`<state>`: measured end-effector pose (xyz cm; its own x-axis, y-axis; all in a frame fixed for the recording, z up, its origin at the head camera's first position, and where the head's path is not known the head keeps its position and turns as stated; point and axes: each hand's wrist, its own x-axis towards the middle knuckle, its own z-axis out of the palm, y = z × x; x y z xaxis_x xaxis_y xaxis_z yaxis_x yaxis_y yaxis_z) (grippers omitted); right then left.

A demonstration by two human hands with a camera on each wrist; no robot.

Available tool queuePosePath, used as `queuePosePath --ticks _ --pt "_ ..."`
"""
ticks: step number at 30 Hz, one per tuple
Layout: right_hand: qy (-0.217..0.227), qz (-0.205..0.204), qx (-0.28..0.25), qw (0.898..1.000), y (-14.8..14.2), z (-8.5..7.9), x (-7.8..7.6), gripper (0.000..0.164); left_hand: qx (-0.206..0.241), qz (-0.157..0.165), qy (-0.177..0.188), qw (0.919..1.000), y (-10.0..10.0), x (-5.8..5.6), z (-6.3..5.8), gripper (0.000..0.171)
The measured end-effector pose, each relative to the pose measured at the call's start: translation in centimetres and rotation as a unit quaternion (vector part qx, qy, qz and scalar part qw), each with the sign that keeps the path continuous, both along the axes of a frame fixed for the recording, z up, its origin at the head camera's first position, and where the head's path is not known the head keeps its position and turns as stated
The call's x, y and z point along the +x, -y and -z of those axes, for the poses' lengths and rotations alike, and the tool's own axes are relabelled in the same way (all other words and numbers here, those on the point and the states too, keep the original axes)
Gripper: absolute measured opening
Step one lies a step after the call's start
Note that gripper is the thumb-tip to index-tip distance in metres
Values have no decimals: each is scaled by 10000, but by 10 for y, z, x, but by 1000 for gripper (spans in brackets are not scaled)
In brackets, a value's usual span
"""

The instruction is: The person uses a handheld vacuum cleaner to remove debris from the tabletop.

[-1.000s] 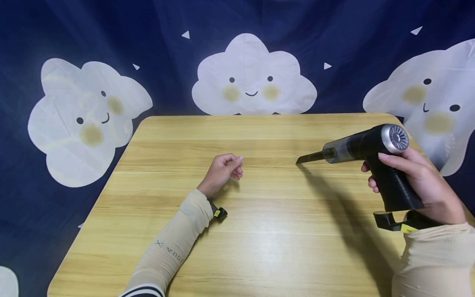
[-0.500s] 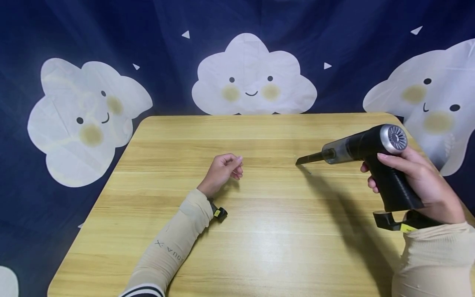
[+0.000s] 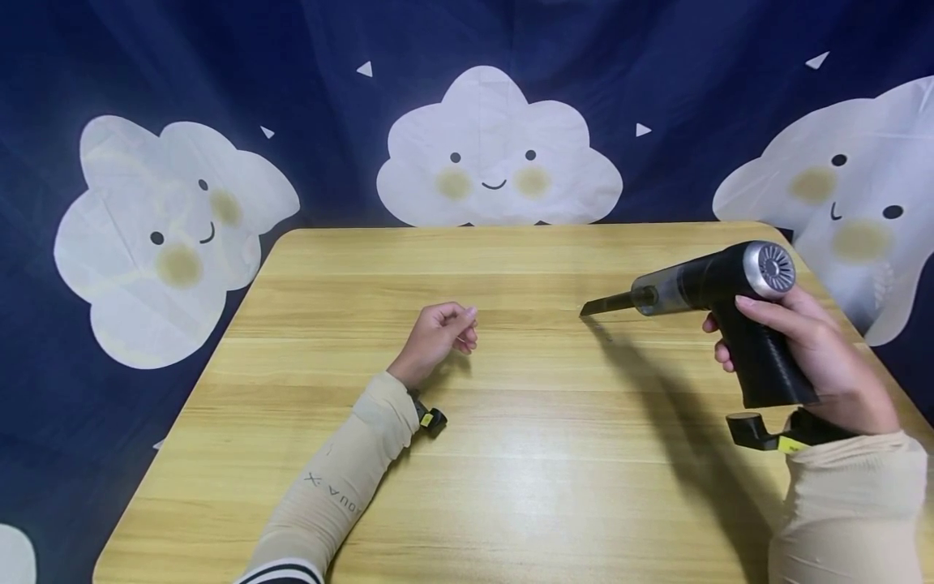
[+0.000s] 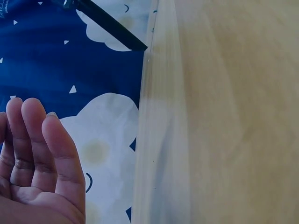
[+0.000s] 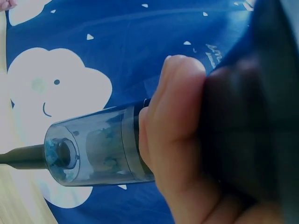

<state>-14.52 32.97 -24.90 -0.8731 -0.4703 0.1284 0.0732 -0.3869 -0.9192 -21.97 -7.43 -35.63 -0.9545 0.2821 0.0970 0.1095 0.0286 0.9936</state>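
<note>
My right hand point(image 3: 828, 345) grips the black pistol handle of a handheld vacuum cleaner point(image 3: 715, 280) with a silver end cap. Its narrow nozzle point(image 3: 607, 304) slants down to the left, with the tip right at the tabletop. Through the clear dust cup point(image 5: 103, 147) in the right wrist view, small bluish bits show inside. My left hand point(image 3: 435, 341) rests near the table's middle, its fingers loosely curled around nothing. The left wrist view shows that hand's relaxed fingers point(image 4: 35, 144) and, farther off, the dark nozzle tip point(image 4: 135, 43) close to the wood.
The light wooden table point(image 3: 467, 503) has rounded corners. A few tiny specks point(image 4: 153, 30) lie on it beyond the nozzle tip in the left wrist view. Behind stands a dark blue curtain point(image 3: 328, 122) printed with white smiling clouds point(image 3: 499, 122).
The vacuum cleaner and my right hand have shifted slightly left and away from me, and the nozzle tip sits a little farther back. My left hand has not moved.
</note>
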Motion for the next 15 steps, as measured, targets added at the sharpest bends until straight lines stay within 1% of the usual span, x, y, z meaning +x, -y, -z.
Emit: queuePosePath --ticks 3,8,15 --pt "-40 79 -111 9999 3 1 -1 32 -28 -15 -8 10000 0 0 0 42" --pt "-25 223 -98 9997 7 1 -2 32 -29 7 38 10000 0 0 -1 40" --pt "50 270 -160 9995 11 2 -4 32 -18 6 90 10000 -1 -1 0 36"
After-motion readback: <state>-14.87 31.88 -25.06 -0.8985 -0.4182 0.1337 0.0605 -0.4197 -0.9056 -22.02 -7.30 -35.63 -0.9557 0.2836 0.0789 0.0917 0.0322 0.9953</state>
